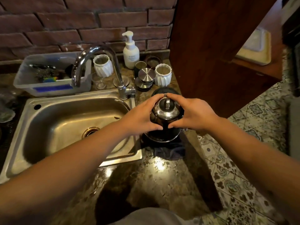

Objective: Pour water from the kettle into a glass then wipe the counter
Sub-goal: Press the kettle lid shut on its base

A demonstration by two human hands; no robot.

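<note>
Just beyond the fingertips, a dark round object [164, 91] lies on the counter [162, 176], and past it stand a white fluted cup [163, 74], two stacked steel lids [146, 77], a small dark cup [140, 64] and a white pump bottle [131, 51] against the brick wall [65, 21]. Left of the left fingers are the tap [100, 69] and the steel sink [73, 125]. Behind the tap stands a second white cup [103, 65], with an upturned glass [99, 80] just in front of it and a clear tub [52, 75] of utensils further left. A dark cloth [168, 151] lies bunched on the counter below the thumbs, and a wooden panel [211, 46] rises right of the right fingers.

Both bare forearms reach forward from the lower corners and converge on the kettle [166, 111], palms turned inward toward each other.

The left hand [141, 114] cups the kettle's left side and the right hand [193, 114] its right side. The fingers of each are curved moderately wide around the steel body. The forefingers nearly meet at the far side, by the lid's edge, and the thumbs nearly touch at the near side. The kettle sits upright between the palms, lid on, its knob showing between the hands, above a dark round base [162, 135] beside the sink's right rim.
</note>
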